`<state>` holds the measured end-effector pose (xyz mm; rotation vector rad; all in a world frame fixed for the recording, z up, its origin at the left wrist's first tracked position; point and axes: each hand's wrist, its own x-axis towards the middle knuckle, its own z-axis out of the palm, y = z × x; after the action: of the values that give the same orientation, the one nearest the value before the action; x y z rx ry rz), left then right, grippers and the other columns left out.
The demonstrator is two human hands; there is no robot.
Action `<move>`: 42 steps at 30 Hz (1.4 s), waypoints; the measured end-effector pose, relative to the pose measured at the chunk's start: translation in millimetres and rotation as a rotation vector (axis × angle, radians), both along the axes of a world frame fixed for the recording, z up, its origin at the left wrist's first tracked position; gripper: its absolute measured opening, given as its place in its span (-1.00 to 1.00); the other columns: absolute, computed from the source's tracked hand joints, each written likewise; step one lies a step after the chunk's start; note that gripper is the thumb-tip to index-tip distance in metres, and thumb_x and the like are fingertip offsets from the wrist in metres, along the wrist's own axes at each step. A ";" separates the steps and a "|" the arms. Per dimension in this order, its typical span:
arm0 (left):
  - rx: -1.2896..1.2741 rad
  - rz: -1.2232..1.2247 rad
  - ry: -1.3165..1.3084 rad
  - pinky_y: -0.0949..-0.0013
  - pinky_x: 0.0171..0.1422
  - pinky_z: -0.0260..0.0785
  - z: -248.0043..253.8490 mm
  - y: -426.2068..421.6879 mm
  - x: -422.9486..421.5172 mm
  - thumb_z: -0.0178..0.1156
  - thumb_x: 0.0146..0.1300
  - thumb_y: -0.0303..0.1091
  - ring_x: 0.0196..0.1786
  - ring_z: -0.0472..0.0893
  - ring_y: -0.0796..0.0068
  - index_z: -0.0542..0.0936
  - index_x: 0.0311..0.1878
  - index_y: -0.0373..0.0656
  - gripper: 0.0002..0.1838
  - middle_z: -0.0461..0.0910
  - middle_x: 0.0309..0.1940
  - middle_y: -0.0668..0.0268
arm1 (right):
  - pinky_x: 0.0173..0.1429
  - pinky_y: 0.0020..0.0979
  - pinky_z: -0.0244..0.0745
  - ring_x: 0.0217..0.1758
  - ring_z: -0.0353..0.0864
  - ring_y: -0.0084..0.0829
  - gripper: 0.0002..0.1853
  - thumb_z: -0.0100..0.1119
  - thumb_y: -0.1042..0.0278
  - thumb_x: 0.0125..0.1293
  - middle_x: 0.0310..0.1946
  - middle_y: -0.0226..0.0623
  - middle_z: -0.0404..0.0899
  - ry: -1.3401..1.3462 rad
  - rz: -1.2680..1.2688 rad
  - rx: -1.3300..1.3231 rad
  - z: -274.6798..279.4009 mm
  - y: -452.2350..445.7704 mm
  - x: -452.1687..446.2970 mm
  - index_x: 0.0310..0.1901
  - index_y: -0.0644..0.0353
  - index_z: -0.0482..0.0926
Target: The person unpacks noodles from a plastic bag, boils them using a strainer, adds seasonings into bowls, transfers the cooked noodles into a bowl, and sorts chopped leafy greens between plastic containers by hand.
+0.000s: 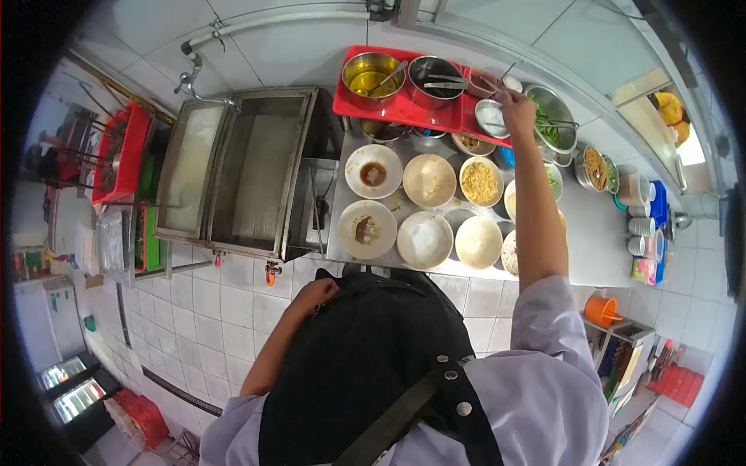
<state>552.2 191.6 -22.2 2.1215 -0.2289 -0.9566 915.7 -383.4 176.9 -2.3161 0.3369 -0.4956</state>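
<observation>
My right hand (517, 109) is stretched over the right end of the red tray (435, 118), beside a white bowl (490, 118) and a small white cup (511, 82). Its fingers are closed; what they grip is too small to make out. A steel bowl of green vegetables (546, 124) stands just right of it. Low at my side, my left hand (315, 295) is curled against the black apron (365, 342), with nothing visible in it. Below the tray, bowls stand in rows: one with dark sauce (374, 174), one with noodles (481, 183), others nearly bare, like a white bowl (425, 240).
Pots of yellow oil (371, 78) and dark liquid (432, 81), with utensils, sit on the tray. Left of the counter is a two-basin steel cooker (256, 182) under a tap (186, 80). Stacked cups (642, 227) and a blue basket (660, 203) occupy the right end.
</observation>
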 end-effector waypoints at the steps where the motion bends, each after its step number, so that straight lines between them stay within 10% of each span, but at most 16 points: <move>1: -0.012 0.024 0.007 0.13 0.07 0.57 -0.4 -8.2 -2.6 0.22 0.56 -0.05 -0.06 0.77 0.11 0.73 -0.01 -0.16 -0.65 0.79 -0.15 0.12 | -0.16 -0.23 0.63 -0.29 0.81 -0.33 -0.57 0.29 0.04 0.50 -0.46 -0.17 0.80 0.028 0.049 0.030 -17.3 -14.4 25.4 0.04 0.32 0.79; 9: 0.088 0.182 0.074 0.07 0.10 0.57 19.2 -61.0 -45.7 0.22 0.57 -0.07 -0.02 0.77 0.05 0.72 0.02 -0.15 -0.68 0.79 -0.11 0.10 | 0.04 -0.43 0.62 -0.07 0.78 -0.44 -0.60 0.27 0.25 0.61 0.09 -0.20 0.78 -0.043 0.341 0.355 12.6 14.3 -35.1 0.28 0.40 0.64; 17: 0.076 0.189 0.027 0.08 0.12 0.57 5.8 -84.6 -59.7 0.26 0.48 -0.10 0.00 0.76 0.02 0.73 -0.01 -0.16 -0.69 0.78 -0.11 0.07 | -0.03 -0.50 0.53 -0.19 0.63 -0.62 -0.78 0.24 0.37 0.60 -0.26 -0.49 0.71 0.326 0.614 0.682 4.2 43.4 -200.3 0.08 0.32 0.75; 25: 0.089 0.149 0.092 0.05 0.07 0.54 8.3 -104.1 -38.4 0.22 0.51 -0.02 -0.04 0.77 -0.02 0.75 -0.03 -0.19 -0.61 0.78 -0.16 0.01 | -0.15 -0.44 0.55 -0.27 0.63 -0.63 -0.91 0.28 0.51 0.51 -0.30 -0.43 0.71 0.527 0.773 0.464 -36.3 43.3 -248.7 -0.05 0.29 0.72; 30: 0.109 0.195 0.246 -0.01 0.07 0.53 -7.6 -117.4 -40.2 0.15 0.60 0.08 -0.05 0.76 -0.12 0.73 -0.10 -0.22 -0.51 0.77 -0.18 -0.04 | -0.04 0.11 0.57 -0.19 0.71 0.23 -0.58 0.19 0.03 0.56 -0.33 0.13 0.73 0.566 0.510 0.069 -56.6 39.3 -265.1 -0.26 0.22 0.78; 36: 0.186 0.031 0.094 -0.02 0.11 0.55 -15.7 -122.0 -38.6 0.12 0.59 -0.01 -0.01 0.76 -0.13 0.72 -0.09 -0.23 -0.57 0.77 -0.13 -0.06 | 0.16 0.13 0.63 0.06 0.76 0.21 -0.55 0.13 0.05 0.60 -0.05 0.24 0.76 0.564 0.133 -0.242 -135.9 -29.3 -253.1 0.14 0.34 0.67; 42: 0.036 0.107 0.055 0.02 0.01 0.55 -13.2 -130.1 -32.5 0.18 0.56 -0.13 -0.06 0.76 -0.09 0.68 -0.18 -0.22 -0.67 0.77 -0.19 -0.02 | 0.06 0.08 0.66 -0.04 0.81 0.14 -0.52 0.12 0.08 0.58 -0.17 0.28 0.76 0.541 0.201 0.231 -238.0 -63.0 -214.8 0.06 0.48 0.64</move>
<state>519.7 61.5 -35.4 2.1146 -0.0702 -0.9616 700.8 -446.5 -61.2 -2.1923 0.3862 0.2669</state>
